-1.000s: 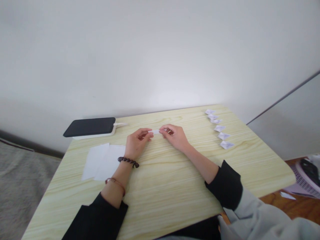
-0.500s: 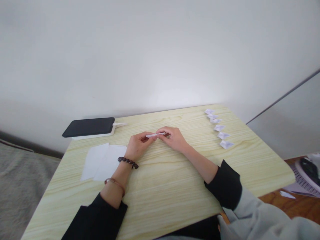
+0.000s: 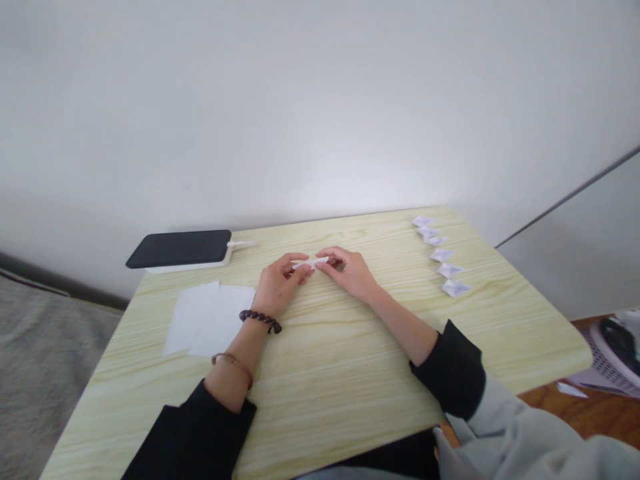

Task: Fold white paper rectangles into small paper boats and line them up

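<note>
A small folded white paper [image 3: 311, 263] is held over the middle of the table between both hands. My left hand [image 3: 281, 281], with a dark beaded bracelet at the wrist, pinches its left end. At its right end, the thumb and fingers of my right hand [image 3: 349, 272] are closed on it. The fingers hide part of the folds. Flat white paper sheets [image 3: 210, 320] lie beside my left wrist. Off to the right, several folded paper boats [image 3: 449, 269] stand in a row running away from me.
A black phone [image 3: 183, 249] rests on a white block with a white cable [image 3: 243, 244] at the table's back left. Behind the wooden table [image 3: 330, 393] rises a white wall [image 3: 320, 113]. A lilac basket [image 3: 617, 360] stands on the floor at right.
The folded paper has tilted and opened a little, showing more of its face. My left fingers have shifted, the index finger now lying along the top. The view has moved slightly.
</note>
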Motion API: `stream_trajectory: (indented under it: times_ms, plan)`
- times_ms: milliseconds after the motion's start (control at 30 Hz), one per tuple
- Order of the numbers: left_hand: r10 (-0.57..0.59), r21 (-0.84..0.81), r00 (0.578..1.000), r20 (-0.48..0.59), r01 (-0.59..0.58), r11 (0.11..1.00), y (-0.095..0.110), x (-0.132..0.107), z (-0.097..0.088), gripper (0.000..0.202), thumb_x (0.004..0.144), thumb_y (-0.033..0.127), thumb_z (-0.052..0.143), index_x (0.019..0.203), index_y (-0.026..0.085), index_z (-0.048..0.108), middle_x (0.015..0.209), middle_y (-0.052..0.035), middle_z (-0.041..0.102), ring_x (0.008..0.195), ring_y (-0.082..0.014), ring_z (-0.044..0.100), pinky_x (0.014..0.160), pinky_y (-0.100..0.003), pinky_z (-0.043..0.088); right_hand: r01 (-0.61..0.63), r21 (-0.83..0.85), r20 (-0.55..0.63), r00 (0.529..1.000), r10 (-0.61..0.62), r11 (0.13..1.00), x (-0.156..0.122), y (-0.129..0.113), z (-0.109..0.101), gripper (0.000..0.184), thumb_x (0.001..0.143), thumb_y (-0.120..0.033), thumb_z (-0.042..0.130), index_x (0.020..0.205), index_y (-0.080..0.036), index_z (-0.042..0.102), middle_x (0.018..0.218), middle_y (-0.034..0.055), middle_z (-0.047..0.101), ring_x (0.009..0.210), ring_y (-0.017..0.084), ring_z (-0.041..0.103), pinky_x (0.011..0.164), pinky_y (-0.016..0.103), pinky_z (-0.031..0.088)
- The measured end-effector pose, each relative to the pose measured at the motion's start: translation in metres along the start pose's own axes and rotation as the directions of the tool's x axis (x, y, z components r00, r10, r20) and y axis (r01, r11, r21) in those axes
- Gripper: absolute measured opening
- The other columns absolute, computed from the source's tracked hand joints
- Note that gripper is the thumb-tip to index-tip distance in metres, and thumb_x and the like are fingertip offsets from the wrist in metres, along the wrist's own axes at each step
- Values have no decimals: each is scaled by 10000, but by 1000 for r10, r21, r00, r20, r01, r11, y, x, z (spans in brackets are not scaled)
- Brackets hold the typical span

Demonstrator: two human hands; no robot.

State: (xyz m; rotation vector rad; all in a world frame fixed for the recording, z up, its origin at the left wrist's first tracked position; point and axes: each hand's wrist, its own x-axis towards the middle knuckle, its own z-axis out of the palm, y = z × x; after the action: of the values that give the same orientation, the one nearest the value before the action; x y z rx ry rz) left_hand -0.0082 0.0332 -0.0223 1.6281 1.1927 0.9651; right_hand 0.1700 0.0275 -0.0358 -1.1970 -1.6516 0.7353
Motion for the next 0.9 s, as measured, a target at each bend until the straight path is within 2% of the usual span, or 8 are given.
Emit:
stream_trajectory:
  times_ms: [133, 200, 300, 467, 567, 633, 767, 900]
  plan:
    - [12, 91, 998, -67, -6, 996, -1, 6, 3, 335, 797, 422, 592, 1000, 165, 660, 832, -68, 723, 609, -151, 657, 607, -269, 522, -66, 51, 59, 996, 63, 996, 9, 1, 0, 196, 804, -329, 598, 884, -165, 668, 645, -10, 643, 558, 103, 552, 552, 217, 427]
    - [31, 155, 995, -97, -16, 988, -1, 12, 5, 297, 818, 387, 560, 988, 169, 668, 801, -55, 714, 549, -133, 629, 575, -256, 501, -94, 48, 94, 992, 89, 994, 15, 2, -1, 196, 795, -341, 608, 857, -164, 663, 595, -23, 608, 521, 96, 518, 511, 210, 400]
    - [71, 186, 987, -141, -44, 982, 0, 21, 10, 257, 826, 333, 537, 975, 171, 670, 748, -45, 706, 564, -134, 616, 561, -241, 479, -111, 60, 117, 988, 104, 992, 25, 4, -2, 188, 785, -348, 620, 829, -168, 650, 561, -31, 578, 497, 93, 510, 490, 209, 398]
    - [-24, 24, 989, -144, 28, 999, 0, 30, 12, 281, 797, 338, 581, 1005, 155, 625, 732, -41, 708, 568, -132, 617, 572, -245, 498, -221, 209, 141, 971, 194, 953, 39, 9, -1, 212, 754, -363, 646, 857, -178, 635, 556, -30, 576, 452, 105, 528, 394, 205, 423]
    - [-92, -129, 991, -97, 79, 989, 1, 32, 9, 335, 734, 380, 655, 973, 148, 611, 758, -51, 717, 663, -164, 669, 623, -275, 540, -249, 288, 141, 966, 216, 925, 41, 11, 0, 230, 722, -382, 680, 819, -181, 625, 568, -25, 582, 458, 112, 544, 392, 217, 469]
    - [-126, -176, 990, -56, 114, 978, 1, 33, 6, 367, 705, 416, 686, 943, 146, 614, 721, -45, 715, 649, -174, 676, 610, -289, 553, -252, 318, 132, 966, 221, 914, 40, 12, 0, 249, 723, -406, 681, 818, -183, 625, 597, -14, 599, 472, 118, 562, 396, 222, 484]
    - [-140, -222, 989, -43, 127, 967, 0, 33, 1, 382, 707, 450, 687, 925, 146, 609, 687, -34, 702, 610, -175, 668, 554, -285, 551, -286, 315, 176, 955, 241, 905, 37, 11, 1, 255, 765, -422, 640, 844, -180, 638, 651, 14, 646, 483, 118, 585, 424, 222, 497]
    - [-141, -273, 989, -50, 122, 954, -4, 33, -4, 411, 671, 409, 734, 962, 153, 598, 756, -35, 718, 679, -172, 679, 666, -303, 562, -279, 285, 186, 955, 233, 917, 36, 10, 1, 215, 778, -385, 630, 842, -180, 635, 736, 39, 689, 492, 113, 602, 443, 218, 491]
